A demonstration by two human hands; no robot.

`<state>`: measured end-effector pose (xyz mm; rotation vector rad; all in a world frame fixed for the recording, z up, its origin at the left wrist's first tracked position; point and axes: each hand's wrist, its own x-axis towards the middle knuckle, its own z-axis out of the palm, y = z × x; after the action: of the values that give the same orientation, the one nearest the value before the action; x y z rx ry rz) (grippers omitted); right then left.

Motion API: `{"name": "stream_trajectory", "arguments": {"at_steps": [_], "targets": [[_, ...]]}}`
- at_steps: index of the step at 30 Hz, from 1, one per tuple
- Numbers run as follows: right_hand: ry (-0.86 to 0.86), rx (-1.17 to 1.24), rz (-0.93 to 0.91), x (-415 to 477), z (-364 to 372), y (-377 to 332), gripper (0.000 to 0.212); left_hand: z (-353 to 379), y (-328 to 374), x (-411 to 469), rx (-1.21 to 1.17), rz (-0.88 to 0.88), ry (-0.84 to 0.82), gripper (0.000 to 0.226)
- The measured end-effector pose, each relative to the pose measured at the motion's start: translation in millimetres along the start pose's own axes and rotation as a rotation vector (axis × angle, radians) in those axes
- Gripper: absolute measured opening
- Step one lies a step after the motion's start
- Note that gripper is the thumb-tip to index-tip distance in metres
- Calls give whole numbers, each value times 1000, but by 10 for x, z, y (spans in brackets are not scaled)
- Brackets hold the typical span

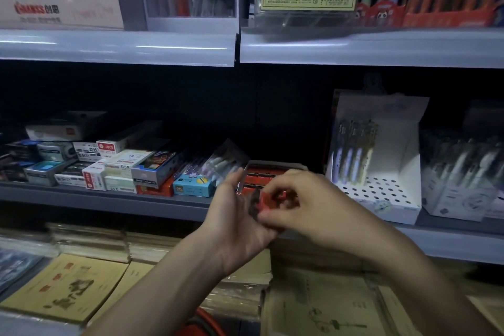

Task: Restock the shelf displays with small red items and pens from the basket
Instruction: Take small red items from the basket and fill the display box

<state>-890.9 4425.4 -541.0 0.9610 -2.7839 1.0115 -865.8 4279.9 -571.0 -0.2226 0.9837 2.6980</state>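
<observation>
My left hand (237, 221) is raised in front of the middle shelf, palm turned right, cupping a small stack of red items (268, 200) whose dark edge shows at the palm. My right hand (308, 199) meets it from the right and pinches the top red item between thumb and fingers. Just behind the hands, a red display box (259, 176) sits on the middle shelf (109, 198). A white perforated pen stand (381, 191) with a few pens stands to the right. The basket's red rim (201, 326) shows at the bottom edge.
Small stationery boxes (117, 169) crowd the middle shelf's left side, with clear pen packs (218, 163) leaning beside them. More pen boxes (461, 172) stand at the far right. Brown practice books (65, 289) lie stacked below. The upper shelf (354, 46) carries acrylic pen holders.
</observation>
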Motion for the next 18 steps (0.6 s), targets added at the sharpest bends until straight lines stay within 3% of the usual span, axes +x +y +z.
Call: {"name": "stream_trajectory", "arguments": {"at_steps": [2, 5, 8, 10, 12, 15, 18], "targets": [[22, 167, 5, 15, -121, 19, 16, -68, -19, 78, 47, 44, 89, 69], [116, 184, 57, 45, -285, 151, 21, -151, -49, 137, 267, 114, 169, 49], [322, -91, 128, 96, -303, 360, 20, -225, -93, 158, 900, 410, 272, 23], [344, -196, 154, 101, -279, 423, 15, -288, -128, 171, 1352, 622, 294, 18], [315, -257, 152, 114, -230, 461, 16, -352, -167, 172, 1646, 664, 305, 22], [282, -444, 91, 132, -161, 503, 15, -439, -212, 186, 1832, 714, 337, 35], [211, -588, 42, 163, -86, 570, 31, -457, -216, 198, 1838, 739, 333, 38]]}}
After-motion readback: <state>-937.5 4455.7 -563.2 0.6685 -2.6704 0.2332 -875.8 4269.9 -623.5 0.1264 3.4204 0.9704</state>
